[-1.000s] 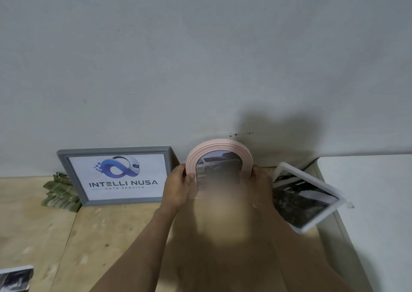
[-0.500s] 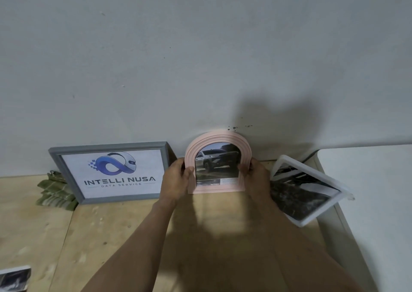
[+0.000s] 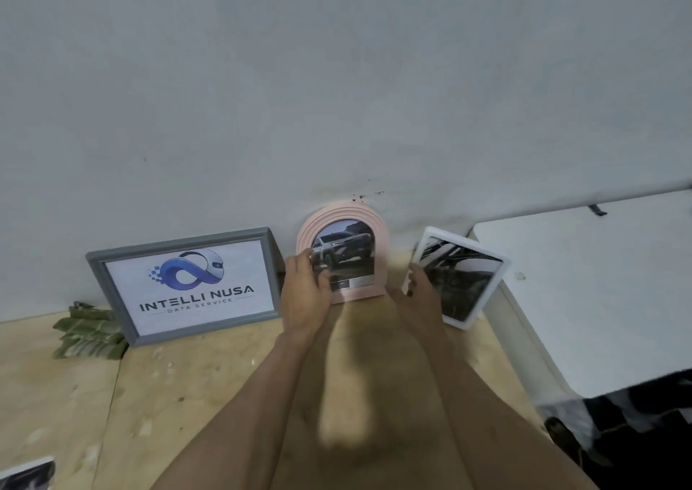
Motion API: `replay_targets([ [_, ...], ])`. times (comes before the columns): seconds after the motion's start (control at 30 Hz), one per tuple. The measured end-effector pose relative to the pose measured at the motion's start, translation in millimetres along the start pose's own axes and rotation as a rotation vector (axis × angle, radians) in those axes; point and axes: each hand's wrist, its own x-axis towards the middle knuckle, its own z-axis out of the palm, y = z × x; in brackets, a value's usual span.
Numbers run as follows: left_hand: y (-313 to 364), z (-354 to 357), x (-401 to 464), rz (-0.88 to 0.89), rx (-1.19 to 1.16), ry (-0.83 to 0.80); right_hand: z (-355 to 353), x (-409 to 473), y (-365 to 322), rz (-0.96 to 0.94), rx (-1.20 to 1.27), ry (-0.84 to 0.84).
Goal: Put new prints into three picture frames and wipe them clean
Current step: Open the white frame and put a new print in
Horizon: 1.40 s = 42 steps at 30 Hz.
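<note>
A pale grey wall [image 3: 337, 96] fills the upper half of the view, and below it runs a light plywood surface [image 3: 157, 407] with a white table [image 3: 584, 302] butting in from the right. Leaning against the wall on the left stands a grey frame [image 3: 185, 287] holding a logo print that reads INTELLI NUSA (its glass faces the camera). Right of centre, a white frame [image 3: 457, 276] with a dark print tilts back and to the right, between the wall and the white table. Between these two, a pink arched frame [image 3: 344, 253] stands upright on the plywood with a car print in it. A folded green cloth [image 3: 88, 334] lies behind the grey frame's left corner. The left hand [image 3: 305, 295] curls loosely over the pink frame's left edge, fingers on its front. The right hand [image 3: 421, 295] rests at the white frame's lower left edge; whether it grips it I cannot tell. A loose print [image 3: 26, 474] pokes in at the bottom left corner
</note>
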Motion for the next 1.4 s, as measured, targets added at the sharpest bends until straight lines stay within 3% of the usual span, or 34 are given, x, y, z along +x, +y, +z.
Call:
replay_targets([
  [0.37,61.7,33.7,-16.1,0.107,-0.073,-0.24,-80.7,-39.7,24.6,0.045,0.037,0.228],
  [0.57,77.6,74.5,-0.3,0.129,-0.089,-0.344,-109.3,-8.7,44.3,0.121,0.066,0.348],
  [0.77,96.9,117.6,24.9,0.057,-0.14,-0.474,-126.2,30.9,68.0,0.191,0.133,0.338],
  [0.93,94.9,141.6,39.0,0.018,-0.227,-0.54,-127.8,48.7,72.0,0.124,0.189,0.304],
  [1.2,101.9,131.3,36.1,0.018,-0.291,-0.559,-130.2,32.2,72.9,-0.019,0.073,0.362],
  [1.3,112.6,106.7,24.9,-0.049,-0.337,-0.582,-124.7,10.7,58.7,-0.067,0.028,0.421],
  [1.4,120.6,74.7,11.4,-0.316,-0.494,-0.598,-105.3,-20.2,43.5,-0.188,-0.06,0.518],
])
